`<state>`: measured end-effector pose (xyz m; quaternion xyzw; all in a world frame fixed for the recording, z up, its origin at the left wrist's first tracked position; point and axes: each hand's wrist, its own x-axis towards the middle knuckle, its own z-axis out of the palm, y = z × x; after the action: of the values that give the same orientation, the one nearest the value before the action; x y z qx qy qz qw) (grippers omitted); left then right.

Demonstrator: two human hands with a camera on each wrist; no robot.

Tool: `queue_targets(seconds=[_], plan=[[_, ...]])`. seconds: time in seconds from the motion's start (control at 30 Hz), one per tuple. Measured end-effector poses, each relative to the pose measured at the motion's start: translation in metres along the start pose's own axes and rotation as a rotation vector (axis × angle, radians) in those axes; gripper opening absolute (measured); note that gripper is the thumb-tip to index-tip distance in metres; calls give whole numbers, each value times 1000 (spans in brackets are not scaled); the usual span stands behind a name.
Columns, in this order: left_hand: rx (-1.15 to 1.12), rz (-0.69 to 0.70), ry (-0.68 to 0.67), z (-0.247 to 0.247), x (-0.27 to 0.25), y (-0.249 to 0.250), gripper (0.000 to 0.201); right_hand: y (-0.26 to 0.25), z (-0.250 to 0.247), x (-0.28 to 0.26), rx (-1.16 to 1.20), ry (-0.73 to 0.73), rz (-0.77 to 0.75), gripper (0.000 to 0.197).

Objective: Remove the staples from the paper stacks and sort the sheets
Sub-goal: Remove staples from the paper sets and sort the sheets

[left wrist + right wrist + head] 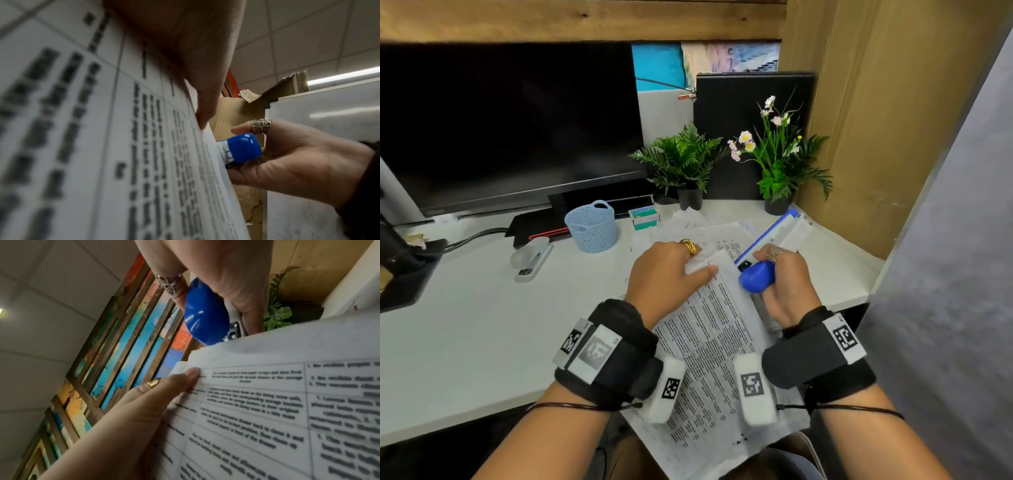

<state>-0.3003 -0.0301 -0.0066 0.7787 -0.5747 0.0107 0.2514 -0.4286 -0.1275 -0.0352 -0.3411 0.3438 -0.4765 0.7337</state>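
A printed paper stack (709, 346) with tables of text is lifted over the desk's front edge. My left hand (671, 274) grips its top corner, thumb (185, 378) on the printed face (287, 402) and fingers behind. My right hand (784, 281) holds a blue staple remover (755, 275) just right of that corner. In the right wrist view its metal jaws (233, 332) sit at the stack's top edge. The remover (242, 147) meets the paper edge (207, 146) in the left wrist view. No staple is visible.
More loose sheets (705, 229) lie on the white desk (465, 325) beyond my hands, with a blue-edged folder (777, 233) to the right. A pale blue basket (592, 226), stapler (530, 257), staple box (643, 219), two potted plants (685, 164) and monitor (510, 126) stand behind.
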Motion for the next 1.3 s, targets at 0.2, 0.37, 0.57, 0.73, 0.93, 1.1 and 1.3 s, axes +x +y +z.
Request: queue_targets(seconds=[0.2,0.37,0.57,0.73,0.93,1.1,1.3], plan=[[59,2,41,5,-4,3,41,2,-2,-6,90,33,41,12],[-22,63,54,4,-6,13,34,7,4,-9,102,40,32,36],[-91,114,9,4,-10,14,38,8,9,-7,138,93,31,16],[-116,115,0,6,-13,14,37,9,12,-7,135,90,13,14],[-164,114,26,10,-15,14,44,14,13,-9,131,67,43,29],[-212,137,32,12,-21,17,39,12,12,-10,156,19,50,40],[-252,114,-5,9,-17,12,26,9,3,-12,190,-66,130,53]])
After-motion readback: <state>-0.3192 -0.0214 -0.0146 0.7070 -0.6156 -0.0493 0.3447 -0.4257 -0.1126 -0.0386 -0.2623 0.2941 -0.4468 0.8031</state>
